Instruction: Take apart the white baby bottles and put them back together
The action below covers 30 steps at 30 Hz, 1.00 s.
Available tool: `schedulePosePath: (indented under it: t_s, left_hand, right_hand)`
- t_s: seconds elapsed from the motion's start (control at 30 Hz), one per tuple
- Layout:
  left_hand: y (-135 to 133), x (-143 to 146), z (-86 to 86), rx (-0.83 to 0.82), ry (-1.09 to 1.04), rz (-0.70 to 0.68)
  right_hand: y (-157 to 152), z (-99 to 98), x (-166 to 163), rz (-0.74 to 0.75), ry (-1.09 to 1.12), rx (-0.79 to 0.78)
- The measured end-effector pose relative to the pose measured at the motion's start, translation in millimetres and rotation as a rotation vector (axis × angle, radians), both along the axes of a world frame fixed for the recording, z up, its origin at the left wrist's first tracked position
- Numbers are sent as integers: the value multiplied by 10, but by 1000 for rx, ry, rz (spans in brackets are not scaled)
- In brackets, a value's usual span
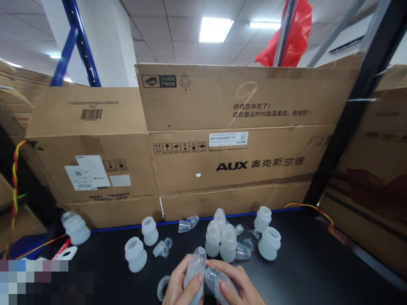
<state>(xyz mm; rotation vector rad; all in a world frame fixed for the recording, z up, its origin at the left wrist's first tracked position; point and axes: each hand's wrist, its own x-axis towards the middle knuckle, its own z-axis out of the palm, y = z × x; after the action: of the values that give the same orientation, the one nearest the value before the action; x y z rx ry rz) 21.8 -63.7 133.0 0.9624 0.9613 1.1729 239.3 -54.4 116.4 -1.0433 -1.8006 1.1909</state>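
Note:
My left hand [179, 283] is wrapped round a translucent white squeeze bottle with a tapered clear tip [197, 267], held nearly upright. Beside it, my right hand [239, 279] is closed on a second translucent bottle [217, 281], tilted with its clear rounded end toward the first one. The two bottles are close together, and their lower parts are hidden by my fingers and the frame's edge. Just beyond my hands stands a group of capped translucent bottles [228, 243]. A translucent ring [162, 287] lies left of my left hand.
Open-necked translucent bottles [136, 255] stand at left, and more bottles [269, 244] at right. Small clear caps [163, 248] and clear cups [184, 225] lie on the black tabletop [305, 262]. Cardboard [260, 148] walls the back. A capped bottle [75, 228] stands far left.

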Motion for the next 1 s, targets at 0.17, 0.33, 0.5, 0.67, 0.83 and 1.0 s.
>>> schedulePosePath:
  t_s: [0.17, 0.33, 0.5, 0.67, 0.83, 1.0]
  left_hand:
    - [6, 15, 16, -101, -16, -19]
    - [46, 5, 22, -131, -67, 4]
    - [71, -7, 39, -116, -42, -68]
    - [65, 6, 49, -93, -26, -76]
    - [46, 6, -28, -98, -23, -43]
    - [95, 18, -112, -72, -11, 58]
  right_hand:
    - [-14, 108, 57, 32, 76, -46]
    - [-32, 306, 61, 231, 286, -233]
    - [-24, 297, -46, 191, 294, -257]
    - [-23, 182, -107, 248, 385, -236]
    - [36, 134, -137, 246, 435, -354]
    - [91, 114, -192, 105, 568, -626]
